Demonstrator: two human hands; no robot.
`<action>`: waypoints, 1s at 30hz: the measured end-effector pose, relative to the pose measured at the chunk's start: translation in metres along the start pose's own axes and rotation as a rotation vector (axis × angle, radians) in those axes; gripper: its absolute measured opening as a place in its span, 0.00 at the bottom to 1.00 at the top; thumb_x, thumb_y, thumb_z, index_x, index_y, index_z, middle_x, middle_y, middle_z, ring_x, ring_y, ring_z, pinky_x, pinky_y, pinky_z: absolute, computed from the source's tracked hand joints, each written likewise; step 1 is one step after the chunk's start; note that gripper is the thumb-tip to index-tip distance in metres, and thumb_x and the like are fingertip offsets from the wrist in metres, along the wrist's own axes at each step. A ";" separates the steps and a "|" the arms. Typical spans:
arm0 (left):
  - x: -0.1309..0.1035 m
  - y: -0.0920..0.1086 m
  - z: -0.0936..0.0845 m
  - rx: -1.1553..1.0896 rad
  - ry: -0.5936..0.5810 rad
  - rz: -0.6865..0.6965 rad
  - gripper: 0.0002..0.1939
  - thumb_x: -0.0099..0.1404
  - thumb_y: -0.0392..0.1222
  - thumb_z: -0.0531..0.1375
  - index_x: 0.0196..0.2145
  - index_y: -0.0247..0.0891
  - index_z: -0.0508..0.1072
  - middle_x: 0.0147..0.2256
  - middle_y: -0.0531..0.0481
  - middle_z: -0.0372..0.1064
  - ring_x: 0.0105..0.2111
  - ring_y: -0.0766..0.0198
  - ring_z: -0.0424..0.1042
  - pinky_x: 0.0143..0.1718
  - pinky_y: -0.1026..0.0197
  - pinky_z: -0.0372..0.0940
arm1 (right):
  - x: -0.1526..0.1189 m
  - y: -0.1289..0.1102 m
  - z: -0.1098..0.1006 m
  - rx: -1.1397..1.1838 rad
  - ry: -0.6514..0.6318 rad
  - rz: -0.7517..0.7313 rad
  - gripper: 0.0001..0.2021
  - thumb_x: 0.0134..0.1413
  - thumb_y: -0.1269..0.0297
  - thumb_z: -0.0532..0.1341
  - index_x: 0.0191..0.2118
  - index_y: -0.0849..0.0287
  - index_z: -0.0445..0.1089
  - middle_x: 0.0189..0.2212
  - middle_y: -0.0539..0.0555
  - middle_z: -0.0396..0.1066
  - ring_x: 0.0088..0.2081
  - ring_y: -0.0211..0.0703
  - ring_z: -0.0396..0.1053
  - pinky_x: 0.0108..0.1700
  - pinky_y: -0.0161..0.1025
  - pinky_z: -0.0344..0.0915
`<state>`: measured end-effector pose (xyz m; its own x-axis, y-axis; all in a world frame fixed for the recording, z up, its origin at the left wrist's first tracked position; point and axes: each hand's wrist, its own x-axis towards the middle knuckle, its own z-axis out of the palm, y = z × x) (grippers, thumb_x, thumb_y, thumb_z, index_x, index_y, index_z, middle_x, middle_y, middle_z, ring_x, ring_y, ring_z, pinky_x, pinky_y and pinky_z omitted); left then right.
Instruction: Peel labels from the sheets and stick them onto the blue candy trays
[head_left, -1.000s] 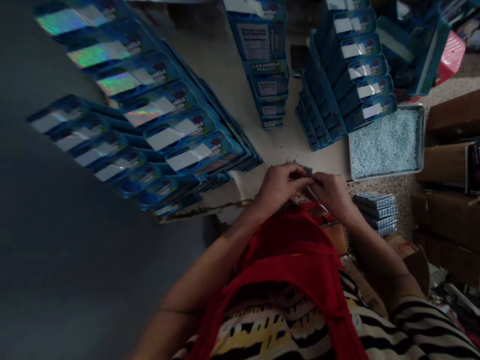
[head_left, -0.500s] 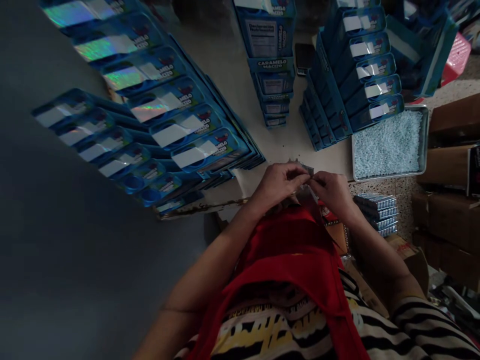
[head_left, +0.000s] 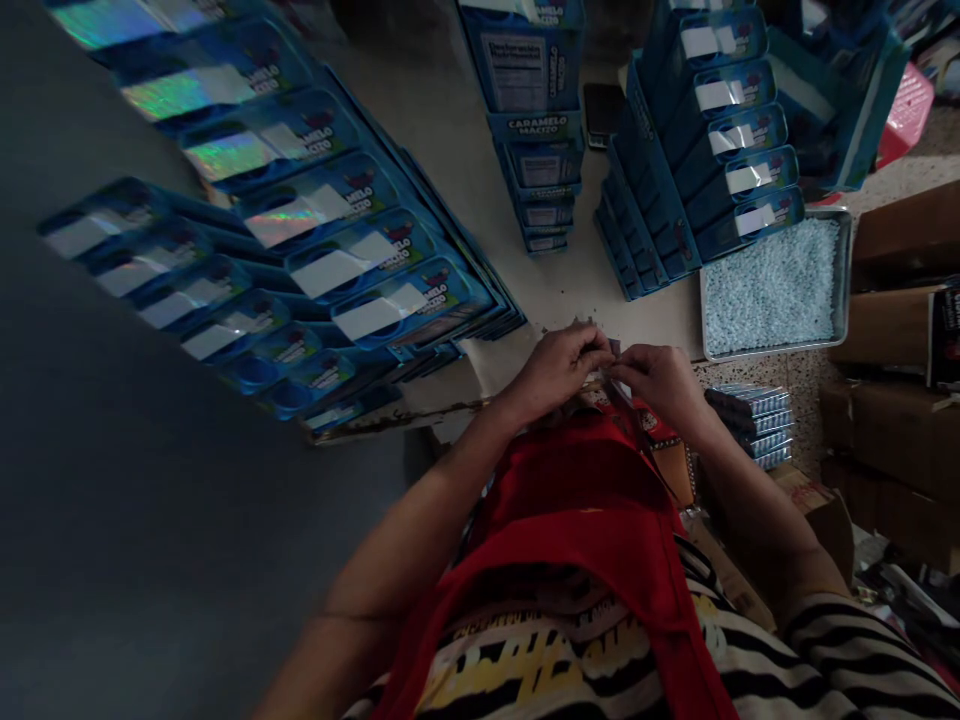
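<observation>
And here we are with both hands drawn in close, fingertips all but meeting: the right hand (head_left: 660,388) pinches a thin dark strip (head_left: 646,440), which trails from the fingertips down toward the body, across the red apron (head_left: 577,480), while the left hand (head_left: 561,370) curls thumb and fingers in at that same spot, though how firmly it grips there I can't tell. Just beyond the fingers, dark specks lie on the pale table (head_left: 574,275). Off to the left of the hands rise rows of blue boxes (head_left: 409,310), straight ahead stands a narrower blue stack (head_left: 544,128), and beyond the right hand there's another blue pile (head_left: 750,175), with a dark phone (head_left: 602,115) between those two. Right of the right hand sits a metal tray (head_left: 772,351), full of pale blue bits (head_left: 772,285), and nearer the right forearm, shiny wrapped packs (head_left: 754,425) lie stacked
</observation>
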<state>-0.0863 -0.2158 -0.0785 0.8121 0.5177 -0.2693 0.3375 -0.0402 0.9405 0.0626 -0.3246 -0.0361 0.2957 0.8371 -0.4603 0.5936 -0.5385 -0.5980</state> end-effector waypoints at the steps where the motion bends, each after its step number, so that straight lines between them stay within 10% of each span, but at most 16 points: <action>1: -0.002 -0.001 0.004 0.000 0.030 -0.012 0.05 0.66 0.40 0.60 0.31 0.38 0.73 0.30 0.52 0.73 0.33 0.63 0.70 0.38 0.62 0.62 | 0.000 0.003 0.001 0.067 -0.006 0.013 0.12 0.59 0.59 0.67 0.27 0.59 0.76 0.19 0.47 0.69 0.25 0.36 0.60 0.31 0.36 0.50; 11: 0.001 -0.012 0.021 -0.161 0.376 -0.131 0.07 0.69 0.40 0.58 0.32 0.41 0.68 0.30 0.52 0.72 0.34 0.62 0.73 0.39 0.61 0.67 | 0.003 0.029 0.010 0.721 0.002 0.170 0.21 0.47 0.44 0.73 0.26 0.58 0.71 0.19 0.46 0.67 0.22 0.33 0.59 0.25 0.34 0.55; 24: 0.010 -0.009 0.021 -0.522 0.248 -0.135 0.13 0.68 0.51 0.64 0.33 0.41 0.68 0.32 0.52 0.75 0.35 0.61 0.78 0.39 0.60 0.74 | 0.020 0.053 0.013 0.788 0.037 0.129 0.25 0.60 0.35 0.62 0.44 0.54 0.76 0.34 0.50 0.73 0.37 0.41 0.69 0.39 0.37 0.66; 30: 0.012 -0.012 0.027 -0.381 0.240 -0.105 0.09 0.68 0.46 0.62 0.34 0.39 0.72 0.32 0.51 0.76 0.34 0.63 0.76 0.38 0.62 0.70 | 0.022 0.053 0.014 0.477 0.026 0.037 0.31 0.41 0.49 0.76 0.51 0.55 0.75 0.41 0.54 0.75 0.42 0.47 0.72 0.42 0.41 0.69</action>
<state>-0.0674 -0.2322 -0.0983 0.6343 0.6874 -0.3539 0.1764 0.3170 0.9319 0.0901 -0.3357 -0.0873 0.3324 0.8155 -0.4738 0.1749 -0.5469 -0.8187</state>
